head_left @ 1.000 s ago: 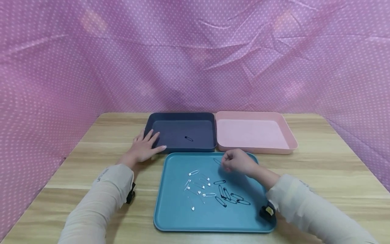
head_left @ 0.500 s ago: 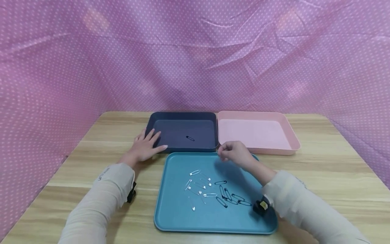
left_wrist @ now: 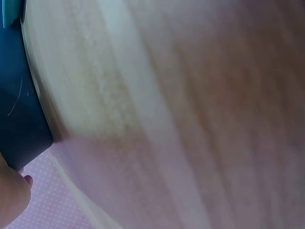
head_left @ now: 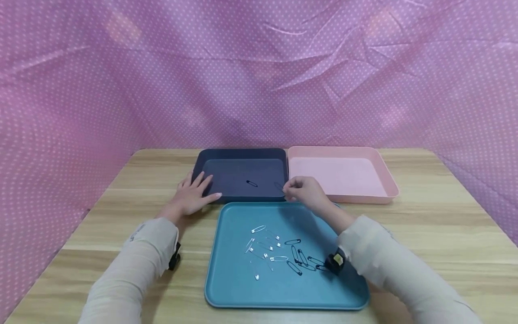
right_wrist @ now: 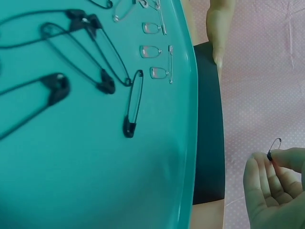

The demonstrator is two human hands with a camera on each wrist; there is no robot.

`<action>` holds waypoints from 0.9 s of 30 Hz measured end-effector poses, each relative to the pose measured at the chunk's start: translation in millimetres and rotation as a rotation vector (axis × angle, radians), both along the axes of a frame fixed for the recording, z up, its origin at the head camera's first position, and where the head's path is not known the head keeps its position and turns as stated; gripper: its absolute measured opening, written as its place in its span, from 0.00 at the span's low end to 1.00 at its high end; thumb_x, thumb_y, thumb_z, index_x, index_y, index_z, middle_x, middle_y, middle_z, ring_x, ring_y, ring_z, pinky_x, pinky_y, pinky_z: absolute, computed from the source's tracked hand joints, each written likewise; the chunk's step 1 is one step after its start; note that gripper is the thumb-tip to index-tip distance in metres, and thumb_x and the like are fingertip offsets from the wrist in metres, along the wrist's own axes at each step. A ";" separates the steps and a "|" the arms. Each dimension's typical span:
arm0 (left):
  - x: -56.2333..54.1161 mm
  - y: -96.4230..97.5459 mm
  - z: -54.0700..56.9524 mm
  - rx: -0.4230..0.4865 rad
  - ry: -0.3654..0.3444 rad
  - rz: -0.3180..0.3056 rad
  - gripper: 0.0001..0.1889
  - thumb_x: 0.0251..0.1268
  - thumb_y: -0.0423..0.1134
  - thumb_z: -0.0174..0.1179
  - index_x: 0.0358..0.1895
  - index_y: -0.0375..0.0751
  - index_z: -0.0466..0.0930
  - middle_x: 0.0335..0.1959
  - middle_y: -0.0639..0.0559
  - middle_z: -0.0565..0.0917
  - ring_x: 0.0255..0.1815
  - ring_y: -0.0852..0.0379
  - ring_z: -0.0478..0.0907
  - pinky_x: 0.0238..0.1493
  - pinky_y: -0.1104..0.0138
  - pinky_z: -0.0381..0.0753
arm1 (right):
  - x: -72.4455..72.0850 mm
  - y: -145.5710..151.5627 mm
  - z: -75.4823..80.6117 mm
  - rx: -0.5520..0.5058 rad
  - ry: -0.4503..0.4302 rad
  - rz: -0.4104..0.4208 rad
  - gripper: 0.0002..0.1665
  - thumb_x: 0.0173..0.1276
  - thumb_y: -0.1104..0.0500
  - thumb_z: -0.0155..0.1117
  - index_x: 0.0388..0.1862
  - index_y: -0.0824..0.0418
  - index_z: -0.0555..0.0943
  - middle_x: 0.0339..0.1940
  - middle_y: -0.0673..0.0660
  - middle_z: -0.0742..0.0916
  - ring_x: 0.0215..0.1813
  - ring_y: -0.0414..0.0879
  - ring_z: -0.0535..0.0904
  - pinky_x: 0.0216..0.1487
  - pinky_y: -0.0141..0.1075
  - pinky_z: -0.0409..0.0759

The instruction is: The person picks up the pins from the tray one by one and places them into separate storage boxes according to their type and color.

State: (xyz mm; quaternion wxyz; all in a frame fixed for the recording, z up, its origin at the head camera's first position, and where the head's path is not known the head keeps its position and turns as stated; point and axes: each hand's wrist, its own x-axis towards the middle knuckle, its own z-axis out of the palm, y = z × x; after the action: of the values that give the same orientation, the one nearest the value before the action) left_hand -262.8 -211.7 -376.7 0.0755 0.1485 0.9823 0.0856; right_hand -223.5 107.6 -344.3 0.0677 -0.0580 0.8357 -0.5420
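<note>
Between thumb and fingertips my right hand pinches a black safety pin, whose loop juts out over the right front corner of the navy tray. Another black safety pin lies on that tray's floor. My left hand rests with spread fingers at the navy tray's left front corner. In front, a teal tray holds several silver safety pins on its left and middle, and several black safety pins to the right, some overlapping.
A pink tray stands against the navy tray's right side. All three trays sit on a wooden table. Pink dotted cloth hangs behind and at both sides. A black wrist camera hangs low over the teal tray's right side.
My right hand has carried the pinched safety pin from above the teal tray's back edge, up and left, to the navy tray's corner. My left hand has stayed in place.
</note>
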 end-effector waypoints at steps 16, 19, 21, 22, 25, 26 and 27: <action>0.6 0.5 1.2 0.002 0.021 -0.005 0.44 0.53 0.71 0.31 0.67 0.44 0.44 0.67 0.39 0.42 0.64 0.37 0.29 0.57 0.44 0.35 | -21.6 -17.0 -5.0 -0.027 -0.006 -0.055 0.08 0.60 0.63 0.55 0.35 0.67 0.78 0.28 0.58 0.81 0.31 0.47 0.78 0.37 0.40 0.76; -0.6 0.5 -0.2 -0.003 0.026 -0.010 0.44 0.52 0.72 0.30 0.67 0.44 0.44 0.67 0.40 0.43 0.64 0.37 0.29 0.57 0.44 0.36 | -24.1 -19.6 -5.8 -0.032 0.007 -0.060 0.08 0.60 0.63 0.56 0.34 0.67 0.78 0.28 0.58 0.82 0.30 0.46 0.78 0.35 0.39 0.76; -1.2 0.3 -1.3 -0.007 0.025 -0.011 0.45 0.52 0.72 0.28 0.67 0.44 0.43 0.67 0.40 0.42 0.64 0.36 0.29 0.57 0.44 0.35 | -26.2 -21.4 -6.5 -0.031 0.012 -0.059 0.07 0.60 0.64 0.56 0.34 0.67 0.78 0.28 0.58 0.82 0.30 0.46 0.78 0.35 0.38 0.76; -1.2 0.3 -1.5 -0.007 0.025 -0.011 0.45 0.52 0.72 0.28 0.67 0.44 0.43 0.67 0.40 0.42 0.64 0.36 0.29 0.57 0.45 0.35 | -27.2 -22.4 -6.7 -0.027 0.015 -0.056 0.07 0.60 0.64 0.55 0.34 0.67 0.78 0.28 0.58 0.82 0.30 0.46 0.78 0.35 0.37 0.76; -0.6 -0.6 -2.0 -0.006 0.031 -0.008 0.45 0.52 0.72 0.28 0.67 0.44 0.44 0.67 0.40 0.42 0.64 0.36 0.29 0.57 0.45 0.35 | -31.5 -25.8 -7.6 -0.028 0.009 -0.056 0.07 0.60 0.64 0.55 0.34 0.66 0.78 0.29 0.58 0.81 0.31 0.46 0.78 0.36 0.36 0.76; -0.6 -1.0 -2.1 -0.004 0.032 -0.006 0.45 0.52 0.72 0.28 0.67 0.44 0.44 0.67 0.40 0.42 0.64 0.36 0.29 0.57 0.45 0.35 | -33.3 -27.0 -8.2 -0.026 0.005 -0.055 0.07 0.60 0.64 0.55 0.34 0.66 0.78 0.29 0.58 0.81 0.32 0.46 0.78 0.36 0.36 0.76; -0.4 -1.4 -2.0 0.001 0.034 -0.007 0.45 0.52 0.72 0.29 0.67 0.44 0.44 0.67 0.40 0.42 0.64 0.36 0.29 0.57 0.45 0.35 | -35.0 -28.4 -8.7 -0.029 0.001 -0.053 0.07 0.61 0.64 0.54 0.34 0.66 0.78 0.29 0.58 0.81 0.32 0.47 0.78 0.37 0.37 0.76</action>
State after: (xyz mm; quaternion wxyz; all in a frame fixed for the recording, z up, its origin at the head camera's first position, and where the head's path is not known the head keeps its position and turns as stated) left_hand -263.2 -213.1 -378.7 0.0589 0.1532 0.9829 0.0831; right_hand -258.5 79.2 -353.1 0.0521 -0.0372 0.8290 -0.5556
